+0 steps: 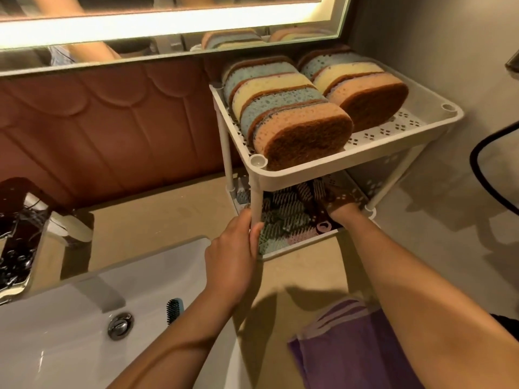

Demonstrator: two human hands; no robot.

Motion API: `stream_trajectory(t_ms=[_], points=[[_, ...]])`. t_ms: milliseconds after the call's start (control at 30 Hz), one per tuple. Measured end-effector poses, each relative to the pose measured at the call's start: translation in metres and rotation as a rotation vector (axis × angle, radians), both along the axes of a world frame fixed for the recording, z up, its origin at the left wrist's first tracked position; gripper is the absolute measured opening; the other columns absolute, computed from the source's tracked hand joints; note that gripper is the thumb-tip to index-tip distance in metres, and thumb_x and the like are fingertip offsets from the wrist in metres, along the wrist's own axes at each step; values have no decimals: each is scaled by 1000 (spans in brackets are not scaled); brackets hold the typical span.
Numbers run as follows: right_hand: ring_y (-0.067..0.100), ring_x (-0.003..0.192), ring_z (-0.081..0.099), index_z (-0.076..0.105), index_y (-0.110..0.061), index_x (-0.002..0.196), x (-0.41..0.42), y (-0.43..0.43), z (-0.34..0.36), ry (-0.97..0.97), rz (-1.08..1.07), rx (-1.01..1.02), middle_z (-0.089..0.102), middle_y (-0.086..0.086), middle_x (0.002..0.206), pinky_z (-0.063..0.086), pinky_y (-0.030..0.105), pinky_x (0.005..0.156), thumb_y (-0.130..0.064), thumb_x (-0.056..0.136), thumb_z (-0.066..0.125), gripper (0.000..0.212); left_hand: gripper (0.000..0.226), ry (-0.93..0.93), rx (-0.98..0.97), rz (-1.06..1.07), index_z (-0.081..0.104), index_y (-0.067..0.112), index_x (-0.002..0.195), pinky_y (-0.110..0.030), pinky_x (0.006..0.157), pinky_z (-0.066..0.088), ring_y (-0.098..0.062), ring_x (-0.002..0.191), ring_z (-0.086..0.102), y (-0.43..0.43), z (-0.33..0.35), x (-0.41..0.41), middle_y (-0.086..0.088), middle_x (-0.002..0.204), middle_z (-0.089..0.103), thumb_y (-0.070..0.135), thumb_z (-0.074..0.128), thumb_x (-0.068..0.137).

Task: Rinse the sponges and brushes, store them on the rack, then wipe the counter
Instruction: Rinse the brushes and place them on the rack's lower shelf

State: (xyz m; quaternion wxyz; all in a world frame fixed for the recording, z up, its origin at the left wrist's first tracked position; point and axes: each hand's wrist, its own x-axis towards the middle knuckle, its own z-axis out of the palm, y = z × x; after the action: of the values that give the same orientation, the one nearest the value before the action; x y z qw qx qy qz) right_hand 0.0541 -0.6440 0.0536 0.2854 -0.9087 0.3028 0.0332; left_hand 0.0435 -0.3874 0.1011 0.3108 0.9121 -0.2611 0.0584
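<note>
A white two-tier rack (398, 136) stands on the beige counter (157, 214). Its top tier carries two rows of sponges (286, 113) in orange, blue and yellow with brown scrub faces, standing on edge. The lower tier holds several brushes (283, 211) with dark bristles. My left hand (233, 254) grips the rack's front leg. My right hand (344, 210) reaches into the lower tier among the brushes; its fingers are hidden under the top tier. One blue brush (174, 310) lies in the white sink (70, 318).
A purple cloth (345, 349) lies folded on the counter at the front right. The chrome tap (16, 237) stands at the left behind the sink, the drain plug (120, 325) in the basin. A lit mirror runs above. A black wire loop (477, 164) hangs at the right.
</note>
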Motion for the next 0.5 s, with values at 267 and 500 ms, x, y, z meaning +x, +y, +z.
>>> stream_trajectory(t_ms=[267, 500], points=[[29, 137, 34, 37, -9, 141, 5, 2, -9, 61, -47, -47, 35, 13, 150, 24, 32, 112, -28, 98, 39, 47, 24, 9, -17, 3, 48, 20, 97, -19, 46, 24, -12, 61, 43, -1, -5, 1, 7, 79, 52, 38, 34, 98], [34, 113, 56, 55, -8, 125, -18, 19, -1, -151, -111, -53, 60, 17, 123, 47, 36, 90, -19, 89, 58, 38, 26, 25, 14, 30, 50, 20, 106, -27, 54, 31, -11, 68, 46, -1, -2, 1, 2, 93, 62, 39, 34, 98]])
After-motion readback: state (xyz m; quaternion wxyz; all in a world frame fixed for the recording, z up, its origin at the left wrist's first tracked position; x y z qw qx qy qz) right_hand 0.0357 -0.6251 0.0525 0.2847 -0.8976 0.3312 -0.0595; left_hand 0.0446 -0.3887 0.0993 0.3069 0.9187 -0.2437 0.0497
